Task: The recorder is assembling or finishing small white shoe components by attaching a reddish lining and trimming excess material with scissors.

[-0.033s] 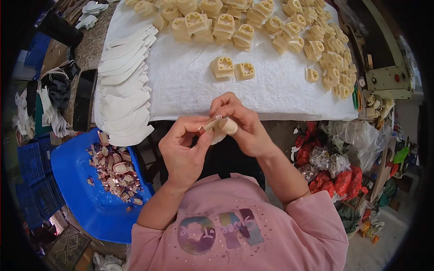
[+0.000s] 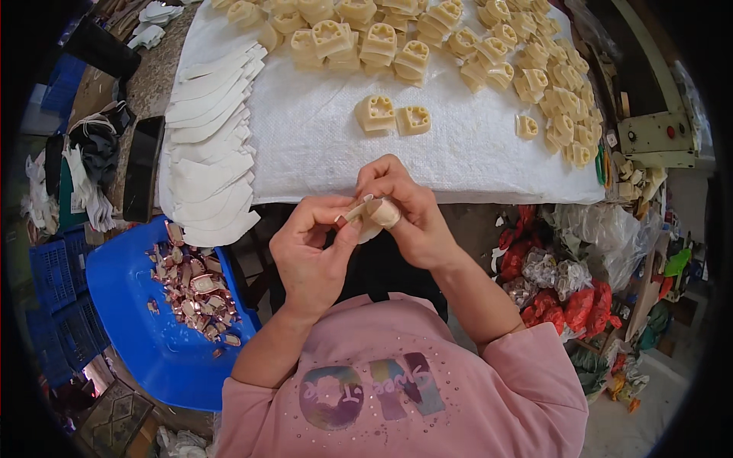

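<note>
Both my hands meet just off the near edge of the table, above my lap. My left hand point(image 2: 313, 248) pinches a small pale piece with dark red ends point(image 2: 352, 217) between thumb and fingers. Fingers of my right hand point(image 2: 408, 217) close on the same spot from the other side, and its thumb is wrapped in beige tape. A thin whitish sheet point(image 2: 369, 230) hangs below the fingertips, partly hidden by them. Beyond the hands, two cream moulded blocks point(image 2: 376, 114) with hollowed tops stand side by side on the white woven cloth point(image 2: 305, 153).
Many more cream blocks point(image 2: 379, 46) crowd the table's far and right sides. White cut sheets point(image 2: 210, 130) lie fanned along its left. At lower left, a blue basin point(image 2: 145, 359) holds small shiny pinkish pieces point(image 2: 202, 286). Red and clear plastic bags point(image 2: 576, 305) are heaped at right.
Both hands have shifted very slightly, with the fingers still closed on the small piece. Everything on the table and in the basin stays put.
</note>
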Motion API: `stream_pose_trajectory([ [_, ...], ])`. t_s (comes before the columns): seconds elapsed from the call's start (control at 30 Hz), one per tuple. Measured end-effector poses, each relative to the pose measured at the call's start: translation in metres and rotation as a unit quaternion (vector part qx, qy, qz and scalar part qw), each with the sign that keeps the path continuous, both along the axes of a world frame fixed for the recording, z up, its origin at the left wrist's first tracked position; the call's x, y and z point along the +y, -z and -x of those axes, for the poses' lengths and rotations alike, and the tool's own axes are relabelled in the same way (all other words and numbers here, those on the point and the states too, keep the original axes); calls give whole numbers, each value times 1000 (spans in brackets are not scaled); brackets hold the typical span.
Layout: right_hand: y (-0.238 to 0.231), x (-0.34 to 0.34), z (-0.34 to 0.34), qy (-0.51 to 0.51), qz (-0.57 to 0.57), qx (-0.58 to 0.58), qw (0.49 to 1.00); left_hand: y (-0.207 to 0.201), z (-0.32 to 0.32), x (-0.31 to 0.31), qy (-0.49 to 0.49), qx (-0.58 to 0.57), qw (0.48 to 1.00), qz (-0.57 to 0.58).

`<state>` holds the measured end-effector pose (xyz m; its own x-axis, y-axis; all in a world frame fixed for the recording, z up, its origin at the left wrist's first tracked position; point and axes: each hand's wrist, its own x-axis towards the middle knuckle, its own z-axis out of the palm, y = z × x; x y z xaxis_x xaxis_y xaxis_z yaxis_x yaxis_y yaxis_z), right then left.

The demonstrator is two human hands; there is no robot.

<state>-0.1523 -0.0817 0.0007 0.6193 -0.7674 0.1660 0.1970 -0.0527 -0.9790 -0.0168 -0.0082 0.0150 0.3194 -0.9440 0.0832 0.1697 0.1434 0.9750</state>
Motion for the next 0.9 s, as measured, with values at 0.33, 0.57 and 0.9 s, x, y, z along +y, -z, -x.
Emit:
stream_pose_trajectory([
  [0.33, -9, -6, -2, 50, 163, 70, 983, 1, 0, -1, 16, -1, 1000, -27],
  [0.57, -13, -3, 8, 21, 12, -55, 998, -9, -11, -5, -20, -297, 951, 76],
  [0.9, -14, -17, 15, 12, 89, 35, 995, -4, -15, 4, 25, -190, 975, 112],
])
